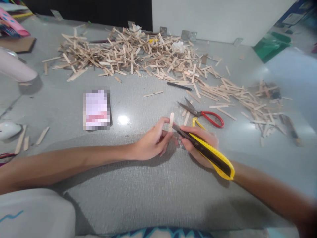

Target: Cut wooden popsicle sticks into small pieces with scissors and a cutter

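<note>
Cutter (213,154), right hand (207,136) seemingly clasping it, left hand (151,142) pinching stick (171,122)

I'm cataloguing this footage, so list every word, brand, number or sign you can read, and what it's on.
No readable text anywhere.
Pixelated rectangular item: surface obscured, unreadable.
Pale panel, upper right: too small and blurred to read.
Yellow-and-black cutter in the right hand: no legible marking.
White object, lower left: a blue wavy line, no visible letters.

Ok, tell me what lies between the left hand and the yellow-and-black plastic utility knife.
A pale, flat wooden stick, pinched by the left hand, shows there in the head view, near the tip of the utility knife.
</note>
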The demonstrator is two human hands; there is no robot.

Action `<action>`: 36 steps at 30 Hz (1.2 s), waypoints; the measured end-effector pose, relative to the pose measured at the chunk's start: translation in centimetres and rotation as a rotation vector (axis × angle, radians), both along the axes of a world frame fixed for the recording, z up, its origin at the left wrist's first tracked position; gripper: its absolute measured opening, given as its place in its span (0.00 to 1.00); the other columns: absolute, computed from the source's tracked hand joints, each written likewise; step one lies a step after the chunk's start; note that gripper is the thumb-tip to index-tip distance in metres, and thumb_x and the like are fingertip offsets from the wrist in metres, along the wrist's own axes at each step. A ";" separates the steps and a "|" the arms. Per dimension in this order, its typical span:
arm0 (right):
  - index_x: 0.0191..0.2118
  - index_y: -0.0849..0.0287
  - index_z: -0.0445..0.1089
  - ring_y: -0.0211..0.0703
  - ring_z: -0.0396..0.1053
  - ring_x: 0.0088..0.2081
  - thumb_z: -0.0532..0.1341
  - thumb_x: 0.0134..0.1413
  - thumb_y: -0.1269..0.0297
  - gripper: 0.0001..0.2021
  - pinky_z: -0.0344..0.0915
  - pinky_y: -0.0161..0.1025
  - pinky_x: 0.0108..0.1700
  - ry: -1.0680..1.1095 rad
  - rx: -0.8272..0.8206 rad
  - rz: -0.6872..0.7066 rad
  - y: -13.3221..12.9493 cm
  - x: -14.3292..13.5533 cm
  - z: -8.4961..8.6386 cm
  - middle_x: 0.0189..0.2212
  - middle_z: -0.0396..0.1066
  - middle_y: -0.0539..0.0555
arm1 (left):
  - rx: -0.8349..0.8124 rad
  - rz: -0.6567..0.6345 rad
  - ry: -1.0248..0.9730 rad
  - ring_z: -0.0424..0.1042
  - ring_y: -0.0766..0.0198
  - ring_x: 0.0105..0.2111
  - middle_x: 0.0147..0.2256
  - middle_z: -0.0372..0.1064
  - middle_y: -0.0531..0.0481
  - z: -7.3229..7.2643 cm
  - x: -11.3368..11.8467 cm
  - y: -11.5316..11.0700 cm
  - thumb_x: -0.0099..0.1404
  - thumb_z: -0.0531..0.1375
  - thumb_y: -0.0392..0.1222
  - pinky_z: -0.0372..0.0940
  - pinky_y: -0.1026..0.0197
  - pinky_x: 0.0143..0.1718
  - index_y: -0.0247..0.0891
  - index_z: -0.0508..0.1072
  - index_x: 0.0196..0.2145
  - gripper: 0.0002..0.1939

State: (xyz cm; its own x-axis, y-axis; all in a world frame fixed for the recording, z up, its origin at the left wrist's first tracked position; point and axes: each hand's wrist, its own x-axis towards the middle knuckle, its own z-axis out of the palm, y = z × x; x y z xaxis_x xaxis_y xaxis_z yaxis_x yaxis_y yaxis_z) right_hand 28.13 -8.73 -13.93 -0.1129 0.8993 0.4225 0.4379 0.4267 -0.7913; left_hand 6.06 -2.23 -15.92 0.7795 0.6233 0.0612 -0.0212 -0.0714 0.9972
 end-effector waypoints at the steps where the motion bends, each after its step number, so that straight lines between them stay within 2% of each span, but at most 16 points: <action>1: 0.54 0.45 0.80 0.50 0.83 0.35 0.69 0.68 0.66 0.12 0.82 0.49 0.39 -0.006 0.005 0.002 0.0 0.0 0.0 0.41 0.86 0.53 | 0.002 0.002 0.001 0.66 0.75 0.17 0.37 0.78 0.51 0.0 0.0 0.0 0.86 0.49 0.44 0.61 0.75 0.17 0.44 0.53 0.55 0.06; 8: 0.55 0.49 0.79 0.46 0.83 0.34 0.69 0.68 0.67 0.13 0.82 0.45 0.38 -0.015 0.017 0.036 0.1 0.2 -0.2 0.39 0.86 0.52 | 0.022 0.002 0.018 0.65 0.75 0.17 0.36 0.77 0.53 0.1 0.0 0.0 0.86 0.49 0.45 0.61 0.74 0.18 0.45 0.52 0.55 0.07; 12: 0.55 0.52 0.79 0.47 0.84 0.36 0.69 0.68 0.68 0.12 0.82 0.45 0.40 -0.017 0.033 0.031 0.2 0.2 -0.2 0.43 0.87 0.53 | 0.026 -0.003 0.017 0.66 0.74 0.17 0.37 0.77 0.52 0.1 0.1 0.0 0.86 0.48 0.44 0.62 0.73 0.18 0.45 0.51 0.54 0.06; 16: 0.57 0.48 0.79 0.48 0.84 0.36 0.68 0.70 0.66 0.13 0.82 0.46 0.38 -0.017 0.022 0.033 0.3 0.2 -0.3 0.42 0.87 0.53 | 0.034 -0.009 0.009 0.66 0.74 0.17 0.38 0.77 0.51 0.1 0.0 0.0 0.86 0.48 0.43 0.62 0.72 0.19 0.45 0.52 0.55 0.06; 21: 0.56 0.52 0.79 0.47 0.85 0.38 0.68 0.70 0.66 0.12 0.83 0.46 0.44 -0.035 0.045 0.014 0.2 -0.1 -0.7 0.43 0.86 0.54 | 0.046 -0.011 -0.010 0.64 0.74 0.18 0.33 0.74 0.56 0.1 -0.1 0.0 0.85 0.48 0.41 0.62 0.72 0.20 0.44 0.52 0.55 0.06; 23: 0.55 0.52 0.80 0.45 0.84 0.37 0.68 0.69 0.66 0.12 0.82 0.44 0.43 -0.031 0.036 -0.002 0.2 -0.2 -0.7 0.43 0.86 0.53 | 0.045 -0.011 -0.009 0.64 0.73 0.18 0.29 0.71 0.59 0.0 -0.1 0.0 0.85 0.48 0.41 0.62 0.72 0.20 0.44 0.52 0.55 0.06; 25: 0.55 0.51 0.80 0.44 0.83 0.35 0.68 0.69 0.65 0.12 0.81 0.41 0.40 -0.020 0.003 -0.005 0.2 -0.2 -0.6 0.40 0.86 0.52 | 0.042 -0.014 -0.007 0.64 0.73 0.18 0.29 0.70 0.60 0.0 -0.1 0.0 0.86 0.48 0.41 0.62 0.72 0.20 0.44 0.53 0.55 0.05; 30: 0.52 0.52 0.81 0.43 0.81 0.32 0.68 0.70 0.62 0.09 0.79 0.41 0.37 0.050 -0.106 -0.021 0.2 -0.1 -0.2 0.35 0.85 0.51 | 0.014 -0.018 0.000 0.66 0.74 0.19 0.41 0.77 0.49 -0.2 0.1 0.1 0.87 0.46 0.44 0.65 0.70 0.21 0.44 0.53 0.56 0.05; 34: 0.53 0.53 0.81 0.38 0.75 0.23 0.67 0.72 0.59 0.10 0.73 0.36 0.26 0.274 -0.293 0.003 0.3 -0.1 -0.5 0.28 0.81 0.49 | -0.023 -0.036 -0.013 0.67 0.74 0.20 0.43 0.78 0.47 -0.2 0.1 0.1 0.87 0.46 0.45 0.65 0.69 0.22 0.44 0.54 0.57 0.06; 36: 0.53 0.53 0.80 0.38 0.75 0.24 0.67 0.72 0.57 0.11 0.72 0.35 0.25 0.382 -0.381 0.037 0.3 -0.1 -0.6 0.29 0.82 0.50 | -0.035 -0.058 -0.027 0.67 0.73 0.21 0.44 0.78 0.46 -0.1 0.0 0.1 0.87 0.46 0.45 0.66 0.69 0.22 0.44 0.54 0.57 0.06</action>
State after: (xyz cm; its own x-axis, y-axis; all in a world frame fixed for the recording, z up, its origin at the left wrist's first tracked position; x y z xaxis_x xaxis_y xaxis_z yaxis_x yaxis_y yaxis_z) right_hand 28.05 -8.40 -14.51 -0.0496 0.9952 0.0844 0.0791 0.0881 -0.9930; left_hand 6.06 -2.13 -16.02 0.8126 0.5796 0.0614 -0.0510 -0.0342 0.9981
